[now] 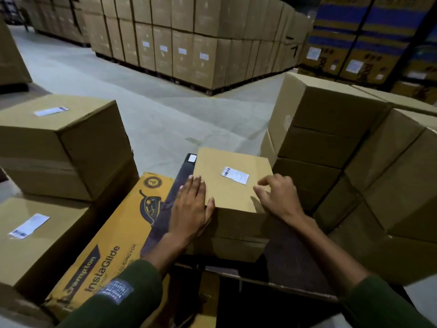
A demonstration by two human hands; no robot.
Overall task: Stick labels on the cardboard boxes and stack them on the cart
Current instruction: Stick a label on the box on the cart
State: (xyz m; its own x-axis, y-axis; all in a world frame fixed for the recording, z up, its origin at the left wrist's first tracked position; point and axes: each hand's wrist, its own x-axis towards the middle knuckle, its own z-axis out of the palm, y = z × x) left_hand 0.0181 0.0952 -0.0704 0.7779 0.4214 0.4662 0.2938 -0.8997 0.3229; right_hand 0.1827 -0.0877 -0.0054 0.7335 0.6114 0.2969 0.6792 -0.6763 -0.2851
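Your left hand [190, 207] lies flat against the small brown cardboard box [233, 185], holding nothing; your right hand's [279, 195] loosely bent fingers [261, 194] touch its top, steadying it. Its white label [235, 175] sits just past them.

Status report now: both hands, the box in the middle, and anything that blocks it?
Left hand flat on box's left edge, right hand resting on top, fingers loosely bent. Cardboard box already labelled. Yellow carton close on left, box stack on right.

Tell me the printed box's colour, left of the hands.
Yellow with dark print, head view.
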